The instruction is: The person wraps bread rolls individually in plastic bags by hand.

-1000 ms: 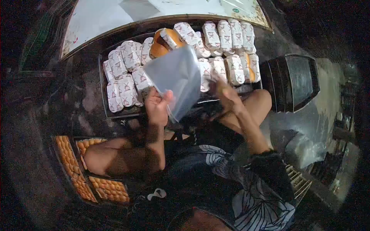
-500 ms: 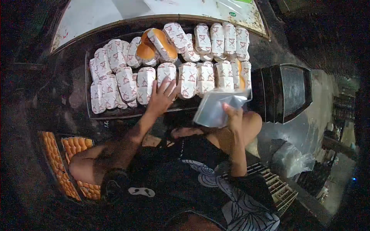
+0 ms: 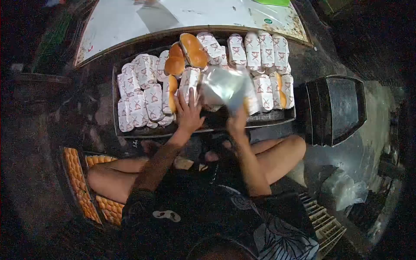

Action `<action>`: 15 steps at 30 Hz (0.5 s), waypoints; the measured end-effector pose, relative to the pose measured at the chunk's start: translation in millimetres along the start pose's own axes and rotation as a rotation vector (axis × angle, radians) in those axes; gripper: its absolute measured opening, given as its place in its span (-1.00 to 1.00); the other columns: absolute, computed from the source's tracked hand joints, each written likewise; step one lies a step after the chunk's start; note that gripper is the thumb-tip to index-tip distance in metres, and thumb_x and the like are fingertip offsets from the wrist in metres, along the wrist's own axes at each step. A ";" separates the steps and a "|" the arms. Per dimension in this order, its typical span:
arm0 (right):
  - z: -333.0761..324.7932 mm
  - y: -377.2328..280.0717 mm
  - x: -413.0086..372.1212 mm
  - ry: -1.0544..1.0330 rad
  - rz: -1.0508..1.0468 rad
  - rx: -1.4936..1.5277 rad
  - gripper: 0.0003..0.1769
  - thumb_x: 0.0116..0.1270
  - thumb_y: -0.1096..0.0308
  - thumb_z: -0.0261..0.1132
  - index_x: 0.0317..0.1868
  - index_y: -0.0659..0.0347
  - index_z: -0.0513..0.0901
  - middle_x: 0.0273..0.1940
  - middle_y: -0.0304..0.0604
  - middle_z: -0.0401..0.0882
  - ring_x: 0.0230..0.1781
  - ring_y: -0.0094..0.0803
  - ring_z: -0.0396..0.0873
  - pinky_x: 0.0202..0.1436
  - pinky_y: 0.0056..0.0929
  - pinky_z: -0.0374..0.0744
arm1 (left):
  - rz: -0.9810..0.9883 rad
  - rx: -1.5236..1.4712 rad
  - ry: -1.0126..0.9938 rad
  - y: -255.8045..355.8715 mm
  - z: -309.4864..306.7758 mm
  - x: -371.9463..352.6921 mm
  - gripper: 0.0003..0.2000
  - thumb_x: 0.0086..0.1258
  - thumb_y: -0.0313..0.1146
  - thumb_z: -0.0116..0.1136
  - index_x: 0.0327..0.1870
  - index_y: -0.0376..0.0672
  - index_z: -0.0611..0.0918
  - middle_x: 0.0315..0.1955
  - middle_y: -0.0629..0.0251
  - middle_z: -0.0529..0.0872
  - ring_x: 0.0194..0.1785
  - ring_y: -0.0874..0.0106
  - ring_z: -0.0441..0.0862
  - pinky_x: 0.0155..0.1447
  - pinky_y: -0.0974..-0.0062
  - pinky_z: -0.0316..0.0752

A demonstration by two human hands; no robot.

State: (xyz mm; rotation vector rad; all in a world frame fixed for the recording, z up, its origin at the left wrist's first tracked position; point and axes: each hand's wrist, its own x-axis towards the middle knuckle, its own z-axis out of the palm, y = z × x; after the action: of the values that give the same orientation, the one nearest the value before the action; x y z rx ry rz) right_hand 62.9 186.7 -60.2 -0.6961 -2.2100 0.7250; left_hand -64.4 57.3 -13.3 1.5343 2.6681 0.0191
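While the spread left hand (image 3: 189, 118) touches one bun (image 3: 189, 79), the right hand (image 3: 237, 125) grips one plastic bag (image 3: 225, 85).

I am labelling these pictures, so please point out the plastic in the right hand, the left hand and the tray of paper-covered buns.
Plastic (image 3: 224, 86): head view, its shiny middle, blurred.
Left hand (image 3: 190, 118): head view, back of the hand.
Tray (image 3: 272, 115): head view, bare front part.

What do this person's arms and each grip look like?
The left grip and right grip are ungloved. Black sleeves end near the elbows, leaving forearms bare. The shirt has pale leaf-like linework at right, a pale mask-shaped mark at left.
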 end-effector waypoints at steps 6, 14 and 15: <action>-88.7 85.5 101.2 0.132 0.584 0.625 -0.59 0.19 0.23 0.19 -0.11 0.45 0.43 -0.21 -0.10 0.51 -0.23 -0.37 0.45 -0.11 -0.40 0.42 | 0.003 0.020 0.424 -22.6 41.7 28.9 -0.61 0.10 -0.37 0.00 0.03 0.10 0.48 0.16 0.08 0.25 0.15 0.00 0.18 0.10 -0.02 0.17; -69.1 -7.8 77.1 -0.166 0.842 0.996 -0.47 0.10 0.22 0.27 0.04 0.36 0.41 -0.15 -0.10 0.50 -0.15 -0.38 0.46 -0.07 -0.35 0.43 | -0.420 -1.656 0.338 -109.8 -52.6 25.6 -0.63 0.08 -0.55 0.11 -0.02 -0.29 0.46 -0.11 0.16 0.53 -0.06 0.25 0.52 -0.07 0.33 0.48; -48.7 -26.2 67.1 -0.321 0.929 0.964 -0.49 0.09 0.24 0.28 0.03 0.32 0.43 -0.14 -0.09 0.50 -0.17 -0.39 0.47 -0.06 -0.37 0.43 | -0.483 -1.866 0.438 -119.4 -51.4 20.5 -0.61 0.08 -0.57 0.10 0.00 -0.30 0.43 -0.11 0.18 0.53 -0.08 0.29 0.54 -0.09 0.36 0.51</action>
State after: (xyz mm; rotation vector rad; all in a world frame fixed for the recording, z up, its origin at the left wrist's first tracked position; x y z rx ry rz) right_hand 51.3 226.3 16.4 -1.0856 -1.3582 2.2641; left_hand -180.9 16.0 31.9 0.1927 1.5762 2.1007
